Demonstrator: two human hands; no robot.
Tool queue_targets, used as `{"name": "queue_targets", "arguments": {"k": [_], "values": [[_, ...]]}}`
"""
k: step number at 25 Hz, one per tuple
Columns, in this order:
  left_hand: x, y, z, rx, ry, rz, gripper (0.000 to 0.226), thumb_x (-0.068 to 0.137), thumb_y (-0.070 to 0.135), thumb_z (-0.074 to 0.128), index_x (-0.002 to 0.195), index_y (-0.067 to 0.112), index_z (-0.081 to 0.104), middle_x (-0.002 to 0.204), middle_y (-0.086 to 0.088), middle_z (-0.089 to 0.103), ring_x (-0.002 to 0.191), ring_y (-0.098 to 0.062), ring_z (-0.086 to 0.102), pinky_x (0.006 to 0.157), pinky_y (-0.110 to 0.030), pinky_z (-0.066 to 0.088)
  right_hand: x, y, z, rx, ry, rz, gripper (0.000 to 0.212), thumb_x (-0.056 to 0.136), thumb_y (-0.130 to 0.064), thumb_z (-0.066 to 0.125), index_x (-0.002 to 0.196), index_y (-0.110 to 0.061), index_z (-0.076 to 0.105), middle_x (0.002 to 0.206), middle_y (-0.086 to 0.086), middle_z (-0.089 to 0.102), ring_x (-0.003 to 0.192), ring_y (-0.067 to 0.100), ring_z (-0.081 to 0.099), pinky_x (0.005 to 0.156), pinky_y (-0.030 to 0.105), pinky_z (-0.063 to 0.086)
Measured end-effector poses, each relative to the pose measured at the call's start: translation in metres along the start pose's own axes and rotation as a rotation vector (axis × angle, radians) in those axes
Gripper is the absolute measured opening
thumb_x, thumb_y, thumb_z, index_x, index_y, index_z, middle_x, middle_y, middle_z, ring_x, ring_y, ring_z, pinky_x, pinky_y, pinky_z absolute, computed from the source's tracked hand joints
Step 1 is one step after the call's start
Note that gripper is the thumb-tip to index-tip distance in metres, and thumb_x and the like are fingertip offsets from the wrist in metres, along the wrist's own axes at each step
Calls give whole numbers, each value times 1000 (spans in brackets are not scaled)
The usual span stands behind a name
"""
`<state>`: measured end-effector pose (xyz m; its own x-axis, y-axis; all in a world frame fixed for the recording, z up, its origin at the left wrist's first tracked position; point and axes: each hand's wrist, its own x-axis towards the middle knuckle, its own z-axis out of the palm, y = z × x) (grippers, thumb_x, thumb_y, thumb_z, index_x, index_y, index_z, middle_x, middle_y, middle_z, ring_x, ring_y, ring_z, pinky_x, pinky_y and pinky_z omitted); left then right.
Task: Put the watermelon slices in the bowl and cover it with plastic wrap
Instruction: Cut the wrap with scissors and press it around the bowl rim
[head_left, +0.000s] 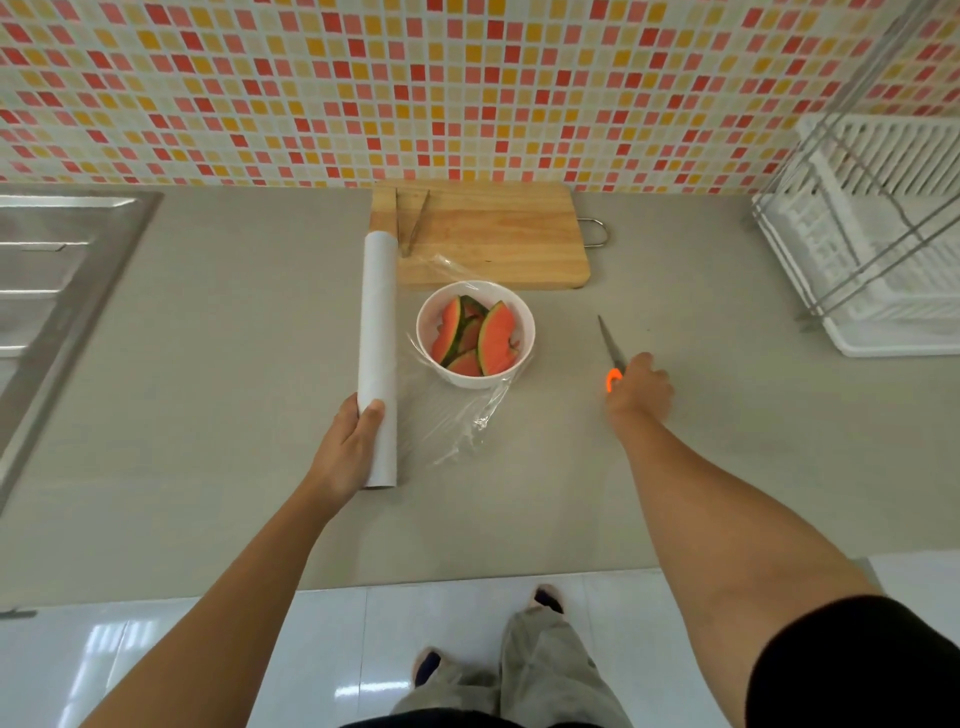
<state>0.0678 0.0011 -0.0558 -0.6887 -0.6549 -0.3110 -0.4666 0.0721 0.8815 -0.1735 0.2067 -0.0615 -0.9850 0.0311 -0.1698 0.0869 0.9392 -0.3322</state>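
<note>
A white bowl (523, 332) stands on the grey counter and holds several watermelon slices (496, 340). Clear plastic wrap (457, 421) stretches from the white roll (379, 332) over the bowl and lies loose in front of it. My left hand (348, 447) grips the near end of the roll, left of the bowl. To the right of the bowl, my right hand (641, 387) is curled round the orange handle of scissors (612, 358), whose blades point away along the counter.
A wooden cutting board (498, 239) with metal tongs (415, 223) lies behind the bowl against the tiled wall. A steel sink (47, 270) is at the left. A white dish rack (872, 244) stands at the right. The counter's front edge runs below my forearms.
</note>
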Motion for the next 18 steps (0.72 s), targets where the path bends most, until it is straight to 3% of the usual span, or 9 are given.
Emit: {"name": "queue_targets", "arguments": {"k": [3, 5, 8, 11, 15, 18], "values": [[-1, 5, -1, 10, 7, 25, 34, 99, 37, 36, 128, 21, 44, 110, 3, 53, 98, -16, 52, 79, -31, 38, -20, -14, -9, 300, 20, -111, 32, 94, -9, 43, 126, -5, 44, 117, 27, 51, 105, 43, 51, 83, 38, 39], [-3, 8, -3, -1, -3, 43, 23, 99, 36, 37, 118, 25, 45, 100, 11, 55, 89, -8, 54, 71, -25, 41, -51, -22, -12, 523, -11, -245, 32, 96, -13, 39, 127, -7, 46, 108, 21, 59, 98, 36, 55, 77, 33, 38], [-3, 10, -5, -21, -17, 49, 18, 98, 38, 38, 113, 29, 43, 97, 18, 53, 87, 0, 53, 68, -21, 42, -117, -22, -2, 752, -210, -315, 34, 95, -16, 42, 129, -20, 49, 103, 1, 62, 88, 15, 56, 81, 30, 43], [-2, 4, -7, -52, -25, 20, 27, 95, 46, 38, 114, 28, 45, 99, 15, 54, 90, -3, 54, 71, -25, 43, -176, -20, 19, 871, -425, -328, 28, 95, -16, 46, 120, -29, 51, 82, -13, 56, 70, -2, 52, 73, 18, 42], [-2, -1, -7, -56, -12, 11, 35, 91, 50, 37, 115, 27, 46, 102, 11, 55, 93, -8, 54, 71, -25, 41, -222, -12, 35, 1022, -600, -270, 30, 92, -9, 54, 121, -16, 51, 86, -10, 59, 71, -11, 56, 71, 8, 44], [2, 1, -9, -60, -12, 5, 34, 94, 47, 37, 118, 24, 47, 102, 9, 53, 90, -5, 53, 70, -23, 40, -243, -6, 36, 1022, -686, -221, 24, 89, -16, 62, 110, -24, 53, 87, -8, 61, 71, -12, 57, 70, 7, 45]]}}
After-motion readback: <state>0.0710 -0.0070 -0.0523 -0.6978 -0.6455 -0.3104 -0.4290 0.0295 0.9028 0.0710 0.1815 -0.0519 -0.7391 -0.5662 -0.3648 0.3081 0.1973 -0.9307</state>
